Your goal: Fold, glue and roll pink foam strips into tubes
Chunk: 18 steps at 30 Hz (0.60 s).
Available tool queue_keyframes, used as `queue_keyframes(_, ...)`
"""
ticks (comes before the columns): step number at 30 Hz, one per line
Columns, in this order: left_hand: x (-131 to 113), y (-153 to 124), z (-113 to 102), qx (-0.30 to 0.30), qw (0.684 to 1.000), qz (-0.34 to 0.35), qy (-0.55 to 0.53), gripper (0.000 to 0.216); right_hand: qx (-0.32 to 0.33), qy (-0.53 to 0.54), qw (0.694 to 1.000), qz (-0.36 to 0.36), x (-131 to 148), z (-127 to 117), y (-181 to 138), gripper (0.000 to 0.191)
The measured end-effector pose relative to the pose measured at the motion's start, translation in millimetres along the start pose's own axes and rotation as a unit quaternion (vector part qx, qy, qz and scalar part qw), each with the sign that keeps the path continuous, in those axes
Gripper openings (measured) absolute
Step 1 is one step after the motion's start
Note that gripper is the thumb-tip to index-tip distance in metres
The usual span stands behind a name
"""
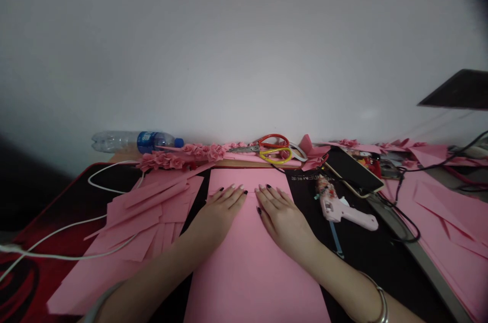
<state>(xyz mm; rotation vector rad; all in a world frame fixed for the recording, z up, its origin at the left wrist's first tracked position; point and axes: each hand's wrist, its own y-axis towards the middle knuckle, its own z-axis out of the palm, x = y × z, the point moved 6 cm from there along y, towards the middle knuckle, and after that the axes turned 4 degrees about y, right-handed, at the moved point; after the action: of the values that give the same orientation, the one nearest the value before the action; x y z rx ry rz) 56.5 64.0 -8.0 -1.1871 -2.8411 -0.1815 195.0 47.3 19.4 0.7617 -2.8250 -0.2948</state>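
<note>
A large pink paper sheet [249,267] lies lengthwise on the dark desk mat in front of me. My left hand [219,211] rests flat on its upper left part, fingers stretched out and pointing away. My right hand [280,214] lies flat beside it on the upper right part, fingers also extended. The two hands almost touch at the fingertips. Neither hand holds anything. A bangle sits on my right wrist.
A pile of pink paper strips [148,216] lies to the left, with white cables [76,231]. A pink glue gun [339,206] and a phone [353,170] lie to the right. Scissors [272,149], paper flowers [179,156] and a water bottle [133,141] line the wall.
</note>
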Motion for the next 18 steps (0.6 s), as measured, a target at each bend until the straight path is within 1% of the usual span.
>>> queue_keyframes(12, -0.3, 0.8, 2.6, 0.02, 1.0, -0.006, -0.01, 0.062, 0.007, 0.012, 1.0, 0.007, -3.0, 3.6, -1.1, 0.044)
queue_keyframes(18, 0.0, 2.5, 4.3, 0.045, 0.999, -0.012, -0.013, 0.063, 0.018, 0.02, 1.0, 0.014, -4.2, 4.6, -0.9, 0.044)
